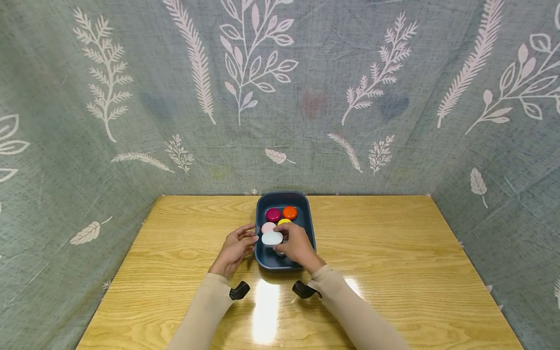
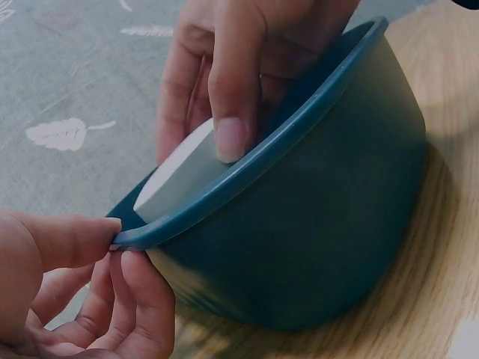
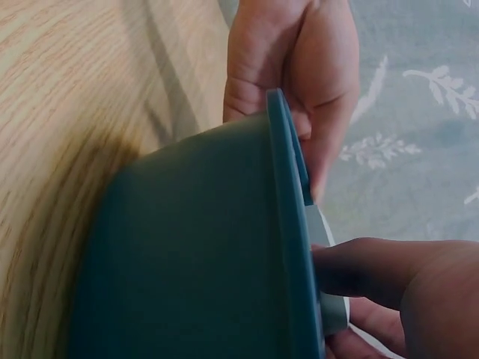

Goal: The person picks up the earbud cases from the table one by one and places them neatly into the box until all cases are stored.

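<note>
My right hand (image 1: pixel 302 245) reaches into a dark blue plastic tub (image 2: pixel 322 194) and pinches a smooth white disc (image 1: pixel 272 237) between thumb and fingers, tilted near the rim. The thumb presses the disc's edge in the left wrist view. At the tub's left side, my left hand (image 1: pixel 232 252) pinches the rim between thumb and curled fingers. Inside the tub lie a magenta disc (image 1: pixel 273 215), an orange disc (image 1: pixel 290 212), a light pink disc (image 1: pixel 268 227) and a yellow disc (image 1: pixel 285 221), the last partly hidden by the right hand.
The tub stands on a wood-grain table (image 1: pixel 372 253), close to its back edge. Grey-green cloth (image 1: pixel 280 121) with a white leaf print hangs behind and on both sides. A black wrist device (image 1: pixel 239 290) sits at each sleeve cuff.
</note>
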A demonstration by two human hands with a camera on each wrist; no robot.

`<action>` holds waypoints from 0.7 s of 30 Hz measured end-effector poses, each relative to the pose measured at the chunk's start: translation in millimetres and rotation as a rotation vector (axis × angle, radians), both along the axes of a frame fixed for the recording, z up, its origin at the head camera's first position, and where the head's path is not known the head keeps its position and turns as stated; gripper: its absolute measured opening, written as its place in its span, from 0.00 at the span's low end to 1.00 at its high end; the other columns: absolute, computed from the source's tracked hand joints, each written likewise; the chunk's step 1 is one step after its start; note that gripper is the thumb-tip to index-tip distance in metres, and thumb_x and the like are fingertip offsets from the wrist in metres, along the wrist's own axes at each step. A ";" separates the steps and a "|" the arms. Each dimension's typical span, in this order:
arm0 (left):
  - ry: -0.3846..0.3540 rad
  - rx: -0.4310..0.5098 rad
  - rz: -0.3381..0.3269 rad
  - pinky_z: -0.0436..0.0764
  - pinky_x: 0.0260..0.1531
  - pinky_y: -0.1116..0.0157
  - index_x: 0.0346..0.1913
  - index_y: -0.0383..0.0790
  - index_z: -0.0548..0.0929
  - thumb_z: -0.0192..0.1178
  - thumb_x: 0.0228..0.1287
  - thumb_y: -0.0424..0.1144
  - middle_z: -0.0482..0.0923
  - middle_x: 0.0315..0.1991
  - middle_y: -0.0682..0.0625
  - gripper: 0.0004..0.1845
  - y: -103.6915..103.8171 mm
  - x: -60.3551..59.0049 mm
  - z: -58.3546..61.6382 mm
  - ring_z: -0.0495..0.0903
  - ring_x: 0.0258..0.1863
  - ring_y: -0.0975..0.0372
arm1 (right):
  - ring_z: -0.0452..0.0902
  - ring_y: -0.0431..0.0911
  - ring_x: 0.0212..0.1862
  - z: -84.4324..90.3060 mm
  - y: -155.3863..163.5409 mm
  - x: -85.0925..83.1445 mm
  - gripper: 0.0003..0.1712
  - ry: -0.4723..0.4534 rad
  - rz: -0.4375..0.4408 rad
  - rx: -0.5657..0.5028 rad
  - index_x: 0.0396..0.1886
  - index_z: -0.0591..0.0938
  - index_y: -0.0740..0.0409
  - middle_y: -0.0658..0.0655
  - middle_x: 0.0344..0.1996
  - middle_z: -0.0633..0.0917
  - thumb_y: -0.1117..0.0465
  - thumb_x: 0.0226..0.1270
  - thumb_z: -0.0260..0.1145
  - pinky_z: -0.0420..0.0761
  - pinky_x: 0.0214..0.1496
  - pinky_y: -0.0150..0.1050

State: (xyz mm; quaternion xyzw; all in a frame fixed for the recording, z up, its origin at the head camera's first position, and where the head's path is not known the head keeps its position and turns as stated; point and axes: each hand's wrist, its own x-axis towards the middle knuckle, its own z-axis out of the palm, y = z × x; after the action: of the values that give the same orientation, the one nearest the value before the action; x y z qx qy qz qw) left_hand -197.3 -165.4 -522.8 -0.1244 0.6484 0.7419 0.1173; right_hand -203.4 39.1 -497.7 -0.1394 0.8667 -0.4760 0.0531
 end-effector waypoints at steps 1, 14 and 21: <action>0.002 0.001 -0.001 0.81 0.33 0.71 0.75 0.32 0.72 0.60 0.76 0.26 0.74 0.47 0.48 0.27 -0.1 -0.1 -0.2 0.78 0.33 0.66 | 0.87 0.57 0.48 0.1 -0.9 0.1 0.25 -0.001 0.001 0.004 0.53 0.87 0.66 0.64 0.50 0.88 0.74 0.54 0.82 0.87 0.54 0.51; 0.001 -0.007 0.001 0.81 0.33 0.71 0.75 0.32 0.73 0.60 0.76 0.25 0.74 0.48 0.47 0.27 0.5 -0.3 -0.2 0.77 0.34 0.66 | 0.86 0.52 0.43 -4.4 -6.3 3.8 0.23 -0.001 0.022 0.047 0.50 0.87 0.66 0.60 0.45 0.89 0.74 0.52 0.83 0.87 0.50 0.46; 0.002 -0.002 0.004 0.81 0.33 0.71 0.75 0.32 0.73 0.60 0.75 0.25 0.75 0.47 0.48 0.27 -0.1 -0.6 -1.0 0.77 0.34 0.65 | 0.86 0.53 0.46 -5.4 -6.9 2.9 0.23 -0.007 0.032 0.054 0.50 0.87 0.65 0.61 0.46 0.89 0.74 0.54 0.82 0.86 0.53 0.49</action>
State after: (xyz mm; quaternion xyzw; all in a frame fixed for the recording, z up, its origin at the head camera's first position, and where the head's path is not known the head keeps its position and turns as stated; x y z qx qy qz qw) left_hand -197.9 -165.5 -523.7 -0.1250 0.6489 0.7417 0.1148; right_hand -200.6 32.2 -503.1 -0.1500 0.8766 -0.4522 0.0674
